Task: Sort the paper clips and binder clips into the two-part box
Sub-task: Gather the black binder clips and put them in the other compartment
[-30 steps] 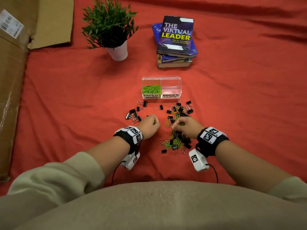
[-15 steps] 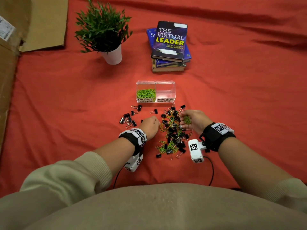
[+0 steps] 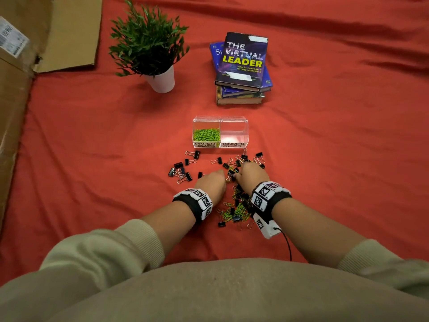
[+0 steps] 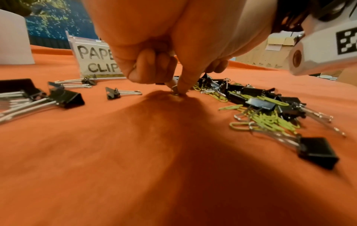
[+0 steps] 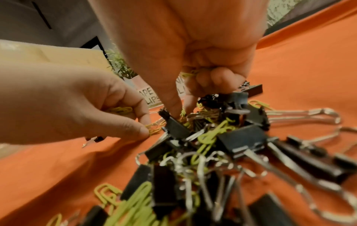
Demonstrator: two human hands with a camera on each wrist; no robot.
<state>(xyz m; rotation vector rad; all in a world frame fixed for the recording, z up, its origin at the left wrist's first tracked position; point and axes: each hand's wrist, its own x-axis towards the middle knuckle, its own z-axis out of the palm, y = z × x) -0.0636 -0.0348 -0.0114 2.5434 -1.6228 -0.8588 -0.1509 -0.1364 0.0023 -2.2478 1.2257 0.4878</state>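
Left hand (image 5: 81, 107) pinches green paper clips (image 5: 152, 130); right hand (image 3: 253, 175), paper clips curled in its palm, has come back down into the mixed pile (image 3: 236, 205), near the two-part box (image 3: 220, 132). Binder clips (image 3: 183, 173) remain unsorted; their right compartment is empty.

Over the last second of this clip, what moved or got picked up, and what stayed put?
The right hand, lifted with green paper clips half a second ago, is back down in the mixed pile, fingers digging in. The left hand stays at the pile's left edge, pinching paper clips. The two-part box, plant and books are unchanged.
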